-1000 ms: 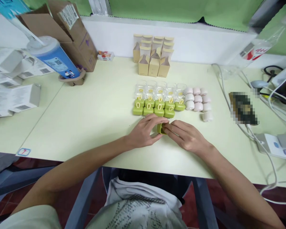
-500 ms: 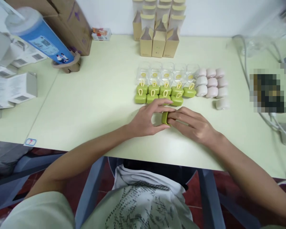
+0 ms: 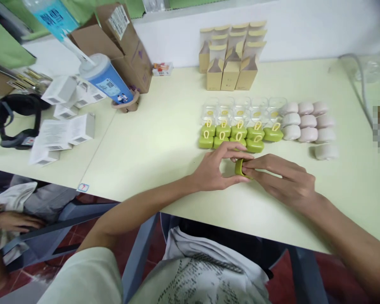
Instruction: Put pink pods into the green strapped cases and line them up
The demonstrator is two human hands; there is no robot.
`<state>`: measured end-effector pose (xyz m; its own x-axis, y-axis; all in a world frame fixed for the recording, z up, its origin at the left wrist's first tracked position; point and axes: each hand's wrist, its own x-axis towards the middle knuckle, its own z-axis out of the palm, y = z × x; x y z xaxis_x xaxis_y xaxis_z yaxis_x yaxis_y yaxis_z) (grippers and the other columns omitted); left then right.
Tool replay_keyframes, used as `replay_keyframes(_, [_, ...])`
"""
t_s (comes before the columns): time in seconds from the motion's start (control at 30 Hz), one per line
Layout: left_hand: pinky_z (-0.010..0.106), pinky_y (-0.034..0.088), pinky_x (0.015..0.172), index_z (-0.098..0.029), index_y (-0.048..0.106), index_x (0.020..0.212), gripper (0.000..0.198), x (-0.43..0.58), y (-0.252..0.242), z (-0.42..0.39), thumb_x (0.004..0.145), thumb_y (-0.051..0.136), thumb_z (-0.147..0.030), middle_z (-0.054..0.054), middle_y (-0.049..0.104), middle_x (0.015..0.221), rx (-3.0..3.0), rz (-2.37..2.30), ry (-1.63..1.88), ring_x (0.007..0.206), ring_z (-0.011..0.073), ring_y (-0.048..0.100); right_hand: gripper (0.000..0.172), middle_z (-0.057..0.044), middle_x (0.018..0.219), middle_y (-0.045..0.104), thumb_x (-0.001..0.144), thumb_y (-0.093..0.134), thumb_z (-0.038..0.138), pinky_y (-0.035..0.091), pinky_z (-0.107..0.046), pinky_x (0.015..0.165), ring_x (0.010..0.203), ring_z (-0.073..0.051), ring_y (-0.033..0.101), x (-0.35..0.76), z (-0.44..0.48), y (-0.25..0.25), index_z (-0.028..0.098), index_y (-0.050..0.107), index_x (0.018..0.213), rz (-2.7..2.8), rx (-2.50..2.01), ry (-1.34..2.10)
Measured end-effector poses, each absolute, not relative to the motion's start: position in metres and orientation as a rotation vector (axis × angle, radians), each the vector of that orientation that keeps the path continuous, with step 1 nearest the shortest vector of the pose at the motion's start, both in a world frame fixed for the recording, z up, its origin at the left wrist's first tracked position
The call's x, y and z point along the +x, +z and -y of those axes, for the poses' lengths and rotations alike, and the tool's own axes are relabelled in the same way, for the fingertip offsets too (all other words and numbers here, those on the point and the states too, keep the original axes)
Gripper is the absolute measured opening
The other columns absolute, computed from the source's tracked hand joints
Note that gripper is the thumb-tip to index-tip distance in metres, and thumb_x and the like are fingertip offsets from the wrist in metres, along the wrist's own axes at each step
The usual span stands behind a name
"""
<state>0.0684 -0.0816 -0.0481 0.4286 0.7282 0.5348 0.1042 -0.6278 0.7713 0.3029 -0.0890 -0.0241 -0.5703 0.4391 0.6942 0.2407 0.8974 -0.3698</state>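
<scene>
Both hands meet over the pale table, pinching one small green case that stands on edge between them. My left hand curls round its left side, thumb below and fingers above. My right hand grips it from the right with fingers pressed together. Just beyond lie two rows of green cases with yellow loops, a row of clear plastic boxes behind them, and a cluster of pale pink cases to the right.
Tan cardboard cartons stand in rows at the wall. At left are a blue-labelled cylinder, a brown box, white barcoded boxes and a black strap. Cables run at far right. Another person's hand shows at lower left.
The view has swung left and tilted, so the table's contents sit further right in the picture. Both hands keep hold of the green case; the right fingers have shifted slightly on it.
</scene>
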Motion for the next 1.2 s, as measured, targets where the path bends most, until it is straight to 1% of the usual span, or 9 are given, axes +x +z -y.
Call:
replay_keyframes(0.13, [0.039,0.065,0.095,-0.026,0.048,0.126,0.056,0.068,-0.048,0.083,0.092,0.088,-0.045,0.011,0.082,0.126,1.995,-0.633,1.246,0.116,0.0234,0.081,0.027,-0.005,0.108,0.084,0.101,0.073,0.011,0.062,-0.041,0.076,0.091,-0.023,0.08,0.3,0.092,-0.023,0.031,0.079,0.118,2.232,-0.534,0.251])
replay_keyframes(0.3, [0.039,0.065,0.098,-0.026,0.047,0.12,0.045,0.069,-0.048,0.086,0.097,0.083,-0.04,0.011,0.08,0.128,2.063,-0.632,1.226,0.117,0.0217,0.079,0.02,-0.001,0.101,0.086,0.102,0.073,0.013,0.051,-0.041,0.07,0.082,-0.019,0.074,0.299,0.093,-0.021,0.029,0.081,0.112,2.246,-0.627,0.14])
replay_keyframes(0.43, [0.037,0.065,0.1,-0.025,0.053,0.135,0.05,0.068,-0.048,0.082,0.097,0.083,-0.04,0.01,0.079,0.129,2.08,-0.641,1.238,0.116,0.0215,0.078,0.028,-0.002,0.104,0.087,0.098,0.078,0.012,0.053,-0.041,0.066,0.08,-0.021,0.07,0.301,0.09,-0.017,0.033,0.084,0.116,2.191,-0.614,0.182])
replay_keyframes(0.53, [0.039,0.064,0.107,-0.03,0.051,0.155,0.059,0.065,-0.046,0.072,0.103,0.074,-0.046,0.011,0.074,0.135,2.043,-0.677,1.275,0.124,0.0232,0.074,0.028,-0.005,0.114,0.085,0.1,0.075,0.015,0.059,-0.043,0.074,0.09,-0.024,0.075,0.305,0.089,-0.014,0.034,0.083,0.119,1.924,-0.729,0.205])
replay_keyframes(0.67, [0.046,0.061,0.111,-0.04,0.042,0.168,0.06,0.061,-0.045,0.067,0.111,0.059,-0.046,0.01,0.063,0.139,2.107,-0.77,1.285,0.134,0.0259,0.064,0.012,-0.004,0.093,0.081,0.103,0.075,0.034,0.058,-0.035,0.06,0.073,-0.019,0.072,0.304,0.087,-0.014,0.029,0.081,0.112,1.506,-1.035,0.684])
replay_keyframes(0.77, [0.049,0.06,0.112,-0.04,0.041,0.169,0.06,0.062,-0.045,0.073,0.111,0.059,-0.042,0.012,0.056,0.142,2.216,-0.768,1.263,0.136,0.0277,0.06,0.027,0.0,0.073,0.075,0.102,0.075,0.049,0.054,-0.03,0.051,0.055,-0.015,0.065,0.299,0.084,-0.017,0.023,0.077,0.108,1.527,-0.99,1.269])
replay_keyframes(0.9, [0.05,0.059,0.115,-0.034,0.047,0.163,0.054,0.065,-0.044,0.081,0.111,0.058,-0.042,0.014,0.059,0.142,2.264,-0.711,1.267,0.136,0.0286,0.06,0.036,0.002,0.068,0.07,0.096,0.08,0.057,0.052,-0.028,0.052,0.056,-0.014,0.063,0.294,0.083,-0.016,0.021,0.071,0.098,1.495,-0.873,1.557])
replay_keyframes(1.03, [0.051,0.057,0.118,-0.029,0.046,0.162,0.056,0.067,-0.041,0.082,0.109,0.063,-0.038,0.016,0.064,0.147,2.266,-0.693,1.282,0.141,0.029,0.062,0.039,0.003,0.066,0.066,0.097,0.079,0.059,0.048,-0.028,0.054,0.056,-0.013,0.058,0.292,0.087,-0.015,0.022,0.067,0.095,1.475,-0.914,1.544])
replay_keyframes(1.2, [0.047,0.064,0.107,-0.021,0.054,0.157,0.065,0.067,-0.041,0.073,0.1,0.078,-0.042,0.016,0.074,0.13,2.487,-0.604,1.485,0.124,0.0278,0.073,0.037,0.001,0.073,0.064,0.104,0.068,0.058,0.045,-0.031,0.062,0.063,-0.015,0.059,0.294,0.09,-0.018,0.022,0.067,0.097,1.728,-1.08,1.118])
